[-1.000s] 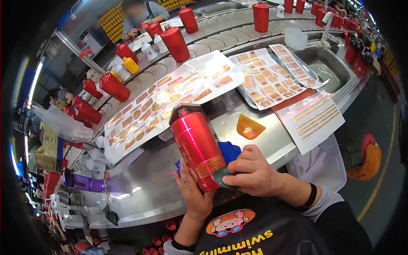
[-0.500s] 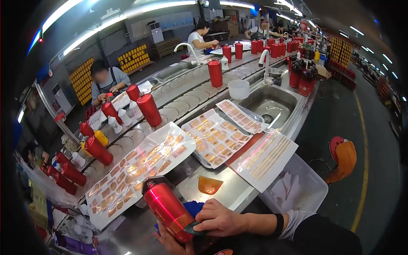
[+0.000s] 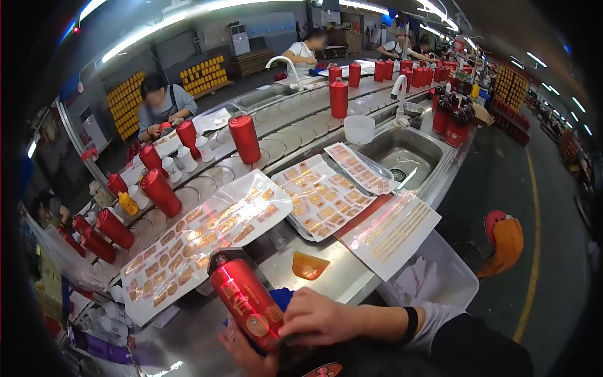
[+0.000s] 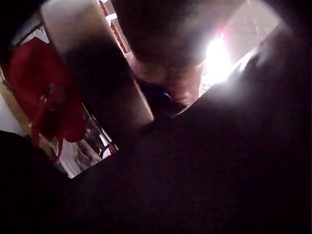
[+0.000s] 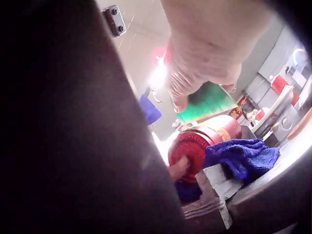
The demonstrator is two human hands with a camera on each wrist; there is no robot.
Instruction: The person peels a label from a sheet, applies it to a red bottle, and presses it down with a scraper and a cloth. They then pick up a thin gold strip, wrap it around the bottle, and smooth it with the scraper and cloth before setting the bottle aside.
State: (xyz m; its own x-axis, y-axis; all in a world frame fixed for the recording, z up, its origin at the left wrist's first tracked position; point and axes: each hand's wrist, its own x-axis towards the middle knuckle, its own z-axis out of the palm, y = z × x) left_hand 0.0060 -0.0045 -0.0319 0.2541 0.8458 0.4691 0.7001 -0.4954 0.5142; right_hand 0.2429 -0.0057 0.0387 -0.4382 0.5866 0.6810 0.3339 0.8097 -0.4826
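Note:
A glossy red bottle (image 3: 242, 295) with gold characters and a round gold emblem lies tilted on a dark stand (image 3: 227, 255), its neck pointing away. My left hand (image 3: 246, 349) holds it near the base from the left side; in the right wrist view a fingertip presses its round bottom. My right hand (image 3: 317, 317) pinches a flat green scraper (image 5: 207, 102) close over the bottle's side near the base. A blue cloth (image 5: 243, 156) is bunched beside the bottle. The left wrist view is mostly dark, with part of a hand (image 4: 168, 73) showing.
An amber scraper (image 3: 309, 266) lies on the steel table. Sheets of gold decals (image 3: 207, 242) spread beyond the bottle, with a strip sheet (image 3: 392, 234) to the right. Behind runs a conveyor (image 3: 276, 149) carrying red bottles. A sink (image 3: 405, 154) and a white bin (image 3: 433, 276) are at the right.
The head view has tilted up since the first frame. The bottle has turned, bringing large gold characters and the emblem upward. Bottles on the conveyor have shifted to the right.

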